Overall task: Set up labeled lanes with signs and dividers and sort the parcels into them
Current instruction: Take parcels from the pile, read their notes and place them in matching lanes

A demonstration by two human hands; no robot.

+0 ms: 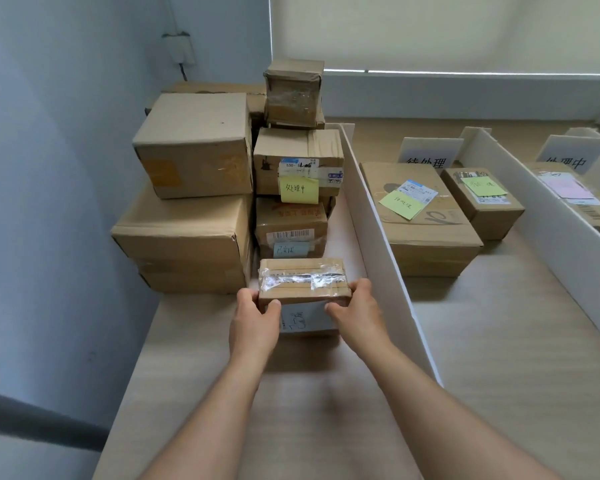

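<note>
Both hands are on a small taped box right at the centre of the view, down at about six o'clock from the stack of unsorted parcels. The left hand grips its near left corner, thumb on the front face, fingers curled round the side; the right hand does the same at the near right corner. The box sits low, just in front of the stack, and whether it rests on the table or is just off it I cannot tell. A pale label shows on its front face, the writing too blurred to read.

This looks like the sorting step: the lanes appear already laid out, and this parcel is being picked for one of them. The next move calls for reading that label, then carrying the box up and over the white divider toward two o'clock.

That divider is the obstacle, standing tall just right of the right hand, so the box has to clear its top edge. Behind the box at twelve o'clock stands a parcel with a blue note, and above that a parcel with a yellow note; a careless pull could nudge them. At ten o'clock big plain cartons are stacked against the wall.

Beyond the divider, at two o'clock, a large parcel and a smaller parcel already lie before a white sign. A second divider runs at three o'clock, with another sign behind it.
</note>
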